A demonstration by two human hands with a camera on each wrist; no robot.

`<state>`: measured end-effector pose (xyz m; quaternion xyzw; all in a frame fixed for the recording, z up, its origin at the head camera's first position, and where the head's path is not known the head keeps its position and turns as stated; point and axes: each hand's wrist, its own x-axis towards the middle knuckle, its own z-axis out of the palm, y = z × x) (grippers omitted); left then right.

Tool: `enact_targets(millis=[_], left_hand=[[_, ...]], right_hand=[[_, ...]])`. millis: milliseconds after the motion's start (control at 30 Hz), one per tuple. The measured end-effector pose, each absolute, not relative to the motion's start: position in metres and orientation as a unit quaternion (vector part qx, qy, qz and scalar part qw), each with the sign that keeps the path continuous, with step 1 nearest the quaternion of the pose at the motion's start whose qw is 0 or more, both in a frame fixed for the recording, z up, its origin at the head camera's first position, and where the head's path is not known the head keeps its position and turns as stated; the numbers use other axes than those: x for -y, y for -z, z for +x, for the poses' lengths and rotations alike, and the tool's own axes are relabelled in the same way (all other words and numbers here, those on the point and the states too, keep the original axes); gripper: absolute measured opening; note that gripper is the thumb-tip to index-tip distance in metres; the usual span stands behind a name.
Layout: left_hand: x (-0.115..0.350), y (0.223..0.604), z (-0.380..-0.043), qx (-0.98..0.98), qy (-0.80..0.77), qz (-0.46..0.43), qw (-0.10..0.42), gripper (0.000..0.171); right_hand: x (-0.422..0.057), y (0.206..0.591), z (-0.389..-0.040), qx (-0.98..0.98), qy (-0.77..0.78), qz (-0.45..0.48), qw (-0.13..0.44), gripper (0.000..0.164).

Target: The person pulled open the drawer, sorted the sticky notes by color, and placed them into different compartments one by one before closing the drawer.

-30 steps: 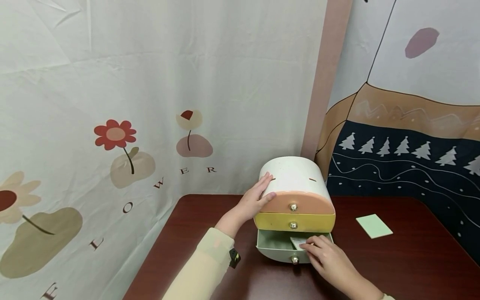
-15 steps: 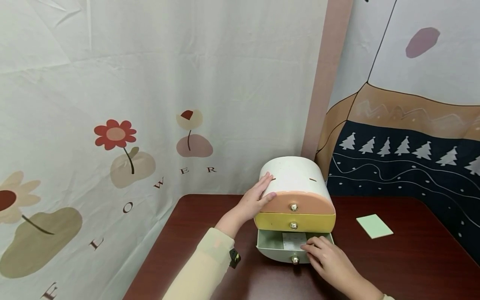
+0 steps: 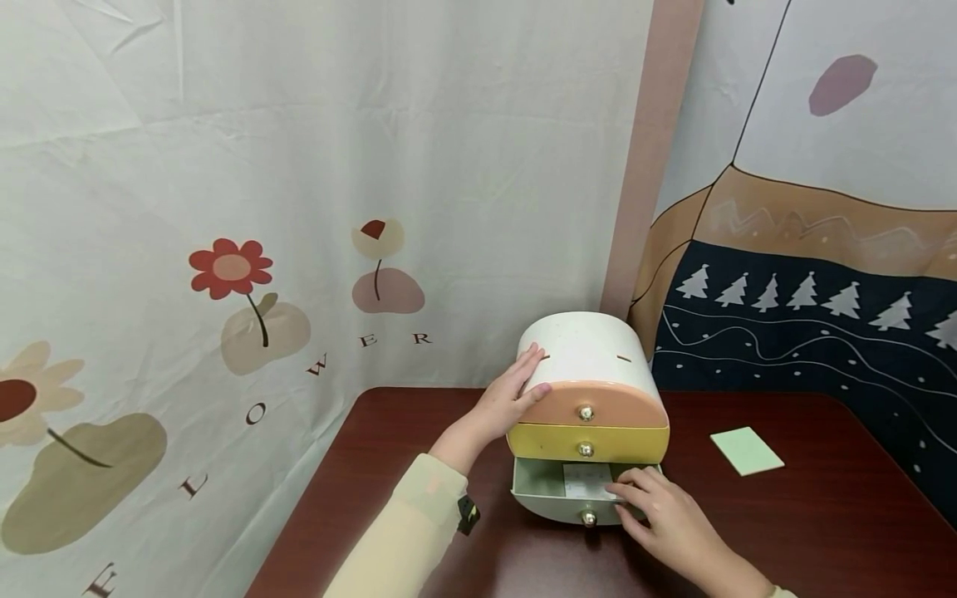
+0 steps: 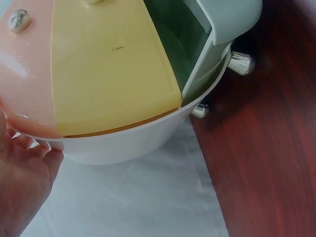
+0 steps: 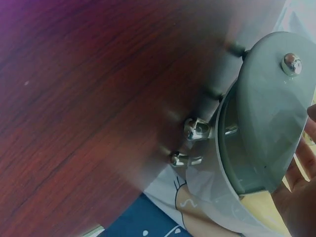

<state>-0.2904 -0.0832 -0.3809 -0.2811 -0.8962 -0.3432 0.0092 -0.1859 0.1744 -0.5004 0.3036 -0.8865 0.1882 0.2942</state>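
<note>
A small rounded drawer box has a white shell, an orange top drawer, a yellow middle drawer and a pulled-out green bottom drawer. Its left side is touched by my left hand, fingers spread along the shell; the left wrist view shows that hand at the shell's rim. Inside the green drawer a white paper square lies flat. My right hand is over the drawer's right front edge, fingers loosely bent, fingertips by the paper's right end. Whether they touch the paper I cannot tell.
Right of the box, a light green paper pad lies on the dark red-brown table. Behind the table hang a white flower-print curtain and a cloth with trees. Short metallic feet stick out from the box's underside.
The white paper, tilted under my right fingers a second ago, now lies flat in the green drawer. My right hand has drawn back slightly to the right. The left hand stays put.
</note>
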Motion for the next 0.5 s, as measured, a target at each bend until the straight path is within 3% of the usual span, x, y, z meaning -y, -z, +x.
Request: enact_targets(millis=[300, 500], left_hand=[[0.083, 0.380, -0.289, 0.897, 0.342, -0.281, 0.011, 0.069], [0.083, 0.380, -0.289, 0.897, 0.341, -0.280, 0.010, 0.068]], right_hand=[[-0.191, 0.491, -0.185, 0.882, -0.195, 0.281, 0.323, 0.032], [-0.211, 0.485, -0.188, 0.872, -0.212, 0.248, 0.364, 0.026]])
